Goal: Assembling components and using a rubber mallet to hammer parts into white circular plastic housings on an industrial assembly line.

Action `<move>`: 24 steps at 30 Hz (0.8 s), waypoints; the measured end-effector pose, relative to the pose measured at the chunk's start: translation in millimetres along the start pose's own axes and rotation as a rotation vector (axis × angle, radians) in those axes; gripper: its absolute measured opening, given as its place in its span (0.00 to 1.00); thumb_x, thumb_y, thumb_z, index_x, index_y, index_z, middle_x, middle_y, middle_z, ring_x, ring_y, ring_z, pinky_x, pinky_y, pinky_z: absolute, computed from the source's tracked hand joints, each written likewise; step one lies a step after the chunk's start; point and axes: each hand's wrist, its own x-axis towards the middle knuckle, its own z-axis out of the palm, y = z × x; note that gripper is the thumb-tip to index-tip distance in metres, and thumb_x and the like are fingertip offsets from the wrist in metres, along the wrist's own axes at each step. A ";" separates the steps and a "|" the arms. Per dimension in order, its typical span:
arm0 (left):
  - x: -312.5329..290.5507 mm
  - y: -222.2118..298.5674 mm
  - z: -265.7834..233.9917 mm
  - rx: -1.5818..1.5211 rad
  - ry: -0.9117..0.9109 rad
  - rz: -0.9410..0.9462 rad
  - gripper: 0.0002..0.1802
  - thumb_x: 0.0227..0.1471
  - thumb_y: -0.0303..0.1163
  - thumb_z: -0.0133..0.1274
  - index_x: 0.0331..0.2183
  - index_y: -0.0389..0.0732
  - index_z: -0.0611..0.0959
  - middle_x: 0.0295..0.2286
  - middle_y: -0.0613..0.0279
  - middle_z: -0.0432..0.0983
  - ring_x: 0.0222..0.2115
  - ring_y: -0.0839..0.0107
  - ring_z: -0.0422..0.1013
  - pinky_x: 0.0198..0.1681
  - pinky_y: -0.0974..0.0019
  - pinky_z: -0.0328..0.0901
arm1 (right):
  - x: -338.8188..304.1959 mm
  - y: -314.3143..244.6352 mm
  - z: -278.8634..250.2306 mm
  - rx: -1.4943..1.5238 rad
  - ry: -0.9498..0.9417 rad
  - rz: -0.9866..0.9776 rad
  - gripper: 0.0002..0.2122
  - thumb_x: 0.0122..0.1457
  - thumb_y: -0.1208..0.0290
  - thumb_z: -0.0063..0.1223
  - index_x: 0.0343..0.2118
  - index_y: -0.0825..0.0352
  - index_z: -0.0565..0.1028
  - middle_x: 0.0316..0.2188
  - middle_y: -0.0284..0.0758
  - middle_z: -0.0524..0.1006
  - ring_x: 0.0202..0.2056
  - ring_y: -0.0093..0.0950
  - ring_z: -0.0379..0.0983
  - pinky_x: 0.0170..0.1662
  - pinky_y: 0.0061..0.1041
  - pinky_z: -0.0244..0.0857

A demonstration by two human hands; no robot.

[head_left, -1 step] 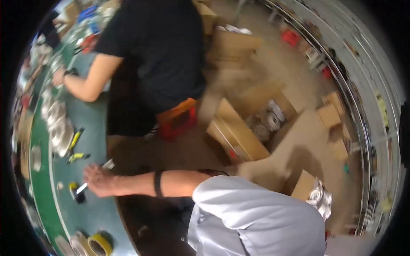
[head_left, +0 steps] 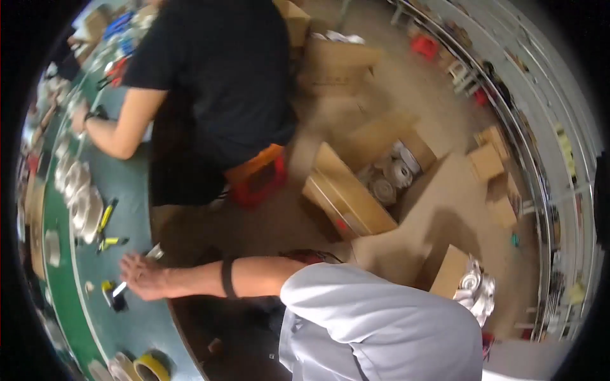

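My right hand point(head_left: 145, 277) is over the near edge of the blue-green table point(head_left: 127, 203), its fingers curled closed. A narrow, bright, light-coloured piece point(head_left: 119, 289) sticks out below the fingers. On the hand's far side shows a flat greyish piece point(head_left: 155, 252); whether both belong to one thing is hidden by the fist. Just beside the fingers lies a small black-and-yellow object point(head_left: 113, 297), its kind unclear. Above the hand lie yellow-and-black hand tools point(head_left: 113, 242), which look like cutters. My left hand is out of view.
Shiny wrapped round parts point(head_left: 84, 206) line the table beside a green strip point(head_left: 60, 305). A yellow tape roll point(head_left: 141, 367) lies at the lower left. A black-shirted co-worker point(head_left: 222, 76) sits alongside at a red stool point(head_left: 260, 183). Open cardboard boxes point(head_left: 346, 197) with metallic parts stand on the floor.
The whole view has shifted slightly, so most things appear a little further left. My right hand keeps its closed hold at nearly the same spot on the table.
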 end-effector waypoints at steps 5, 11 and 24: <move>5.7 39.8 28.6 0.064 -0.145 0.066 0.20 0.58 0.41 0.47 0.38 0.31 0.78 0.33 0.54 0.75 0.32 0.65 0.70 0.38 0.61 0.67 | -13.6 6.0 38.9 -0.157 0.081 0.019 0.16 0.51 0.65 0.45 0.36 0.72 0.75 0.44 0.54 0.70 0.50 0.46 0.63 0.51 0.47 0.55; -8.5 76.3 31.1 0.127 -0.211 0.097 0.19 0.58 0.41 0.48 0.37 0.32 0.78 0.32 0.55 0.75 0.31 0.65 0.70 0.36 0.61 0.67 | -14.4 3.4 2.8 0.087 0.101 -0.085 0.10 0.50 0.64 0.45 0.25 0.66 0.72 0.32 0.46 0.68 0.40 0.39 0.65 0.40 0.43 0.59; -64.7 119.3 17.3 0.206 -0.049 0.085 0.20 0.57 0.43 0.50 0.35 0.33 0.79 0.30 0.56 0.75 0.28 0.65 0.68 0.33 0.61 0.66 | -304.5 260.4 -406.7 0.436 1.712 1.033 0.10 0.56 0.68 0.41 0.22 0.61 0.73 0.23 0.29 0.74 0.25 0.23 0.70 0.28 0.23 0.64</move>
